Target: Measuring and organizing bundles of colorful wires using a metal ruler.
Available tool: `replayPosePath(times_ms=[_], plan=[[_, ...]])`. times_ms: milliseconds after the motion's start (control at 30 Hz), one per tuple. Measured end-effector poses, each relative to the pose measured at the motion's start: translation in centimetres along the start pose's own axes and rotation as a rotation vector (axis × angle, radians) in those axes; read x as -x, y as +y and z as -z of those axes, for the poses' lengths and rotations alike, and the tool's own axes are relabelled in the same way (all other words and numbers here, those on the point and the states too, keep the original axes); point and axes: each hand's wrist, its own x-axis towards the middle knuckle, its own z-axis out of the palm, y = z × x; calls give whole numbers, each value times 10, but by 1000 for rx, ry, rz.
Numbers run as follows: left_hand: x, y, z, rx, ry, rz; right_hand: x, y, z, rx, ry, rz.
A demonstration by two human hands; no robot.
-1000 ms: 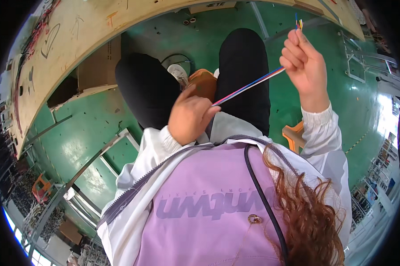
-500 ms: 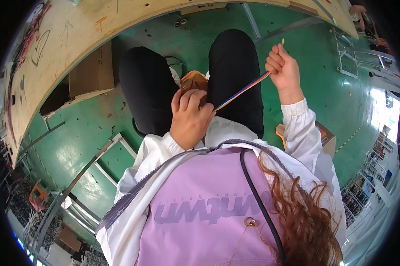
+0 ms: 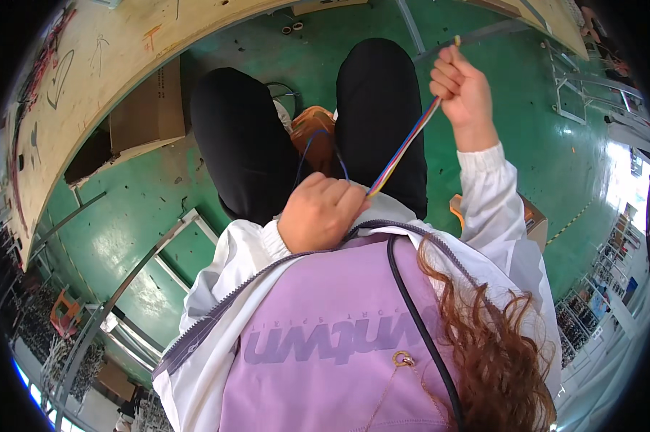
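Note:
A bundle of thin coloured wires (image 3: 409,144), with blue, red, white and yellow strands, runs slantwise between my two hands above my right thigh. My right hand (image 3: 460,90) is closed round its upper part, held out past the right knee, and a short yellowish end pokes out above the fist. Near my waist, my left hand (image 3: 323,210) is closed on the lower part of the same wires. Beyond its knuckles a blue wire loop (image 3: 310,137) arches up between my thighs. The left fingertips are turned away and partly hidden.
A wooden workbench (image 3: 134,57) curves across the far left, with a cardboard box (image 3: 148,108) under it. An orange stool or seat (image 3: 314,119) shows between my knees. Metal frames (image 3: 163,248) stand on the green floor at left, and another metal frame (image 3: 570,97) at right.
My left hand has come down toward my waist and turned knuckles up. My right hand has risen slightly, stretching the wires more steeply. A blue loop now shows beyond the left hand.

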Motion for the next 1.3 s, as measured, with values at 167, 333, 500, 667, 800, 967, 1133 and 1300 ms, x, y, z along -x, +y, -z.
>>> replayPosePath(times_ms=[167, 333, 500, 667, 800, 967, 1133, 1300], plan=[[7, -15, -19, 124, -23, 126, -5, 7, 10, 22, 44, 39], [10, -10, -14, 1073, 14, 725, 23, -20, -8, 66, -35, 162], [-9, -34, 2, 1642, -376, 1107, 35, -35, -20, 57, -184, 218], [-14, -36, -1, 1709, -705, 806, 44, -45, -17, 26, -236, 241], [-16, -31, 2, 1692, -702, 799, 49, -46, -12, 15, -225, 226], [-18, -25, 1, 1497, -644, 768, 54, -48, -15, 48, -239, 228], [-22, -23, -9, 453, -497, 499, 59, -45, -29, 93, -266, 193], [-18, -22, -14, 589, -277, 381, 66, -55, -25, 158, -201, 268]])
